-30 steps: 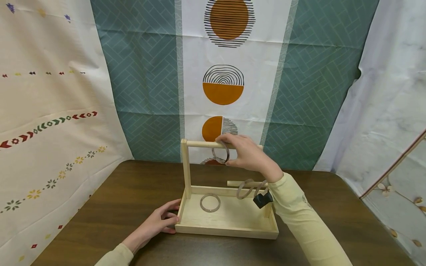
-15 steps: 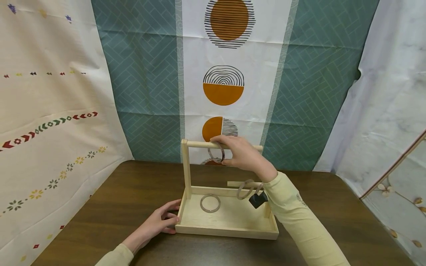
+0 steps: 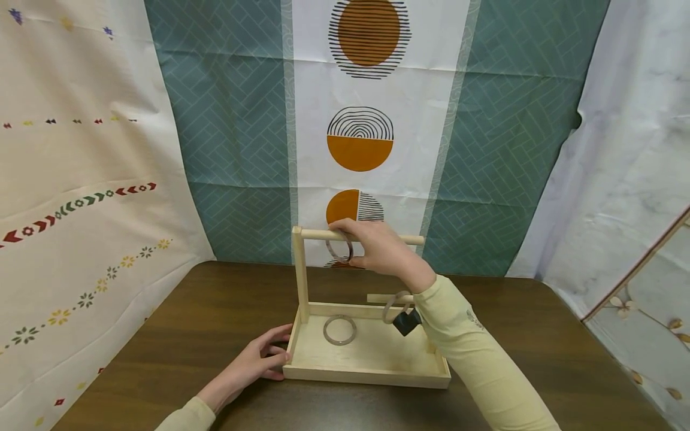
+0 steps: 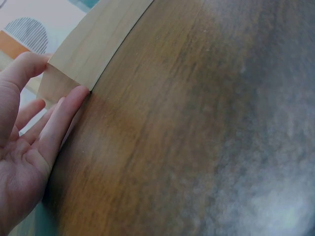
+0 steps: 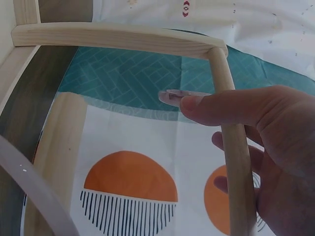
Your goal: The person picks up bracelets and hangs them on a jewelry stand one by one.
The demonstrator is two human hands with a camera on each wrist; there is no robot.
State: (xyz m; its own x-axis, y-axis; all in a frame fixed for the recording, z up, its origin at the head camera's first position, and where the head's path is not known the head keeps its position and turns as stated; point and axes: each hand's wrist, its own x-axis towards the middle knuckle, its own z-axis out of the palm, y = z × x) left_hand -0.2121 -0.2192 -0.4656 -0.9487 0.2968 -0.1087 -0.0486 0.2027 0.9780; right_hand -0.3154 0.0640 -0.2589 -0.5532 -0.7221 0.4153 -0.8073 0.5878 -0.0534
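Note:
My right hand pinches a pale translucent bangle between thumb and fingers. This bangle hangs around the upper rod of a light wooden stand, left of the rod's free end. In the right wrist view the same bangle appears nearly edge-on beyond the thumb. My left hand touches the left end of the stand's tray with its fingers extended. One bangle lies flat inside the tray. On the lower rod hangs another bangle; a further one is mostly hidden by the right wrist.
The stand rests on a dark brown wooden table. A tall wooden post supports the upper rod at the left. Patterned cloths hang behind and on both sides. A black wrist camera sits in front of the lower rod.
My right hand has slid the bangle leftward along the upper rod, toward the left post. More of the rod's right end shows. The left hand and the stand keep their place.

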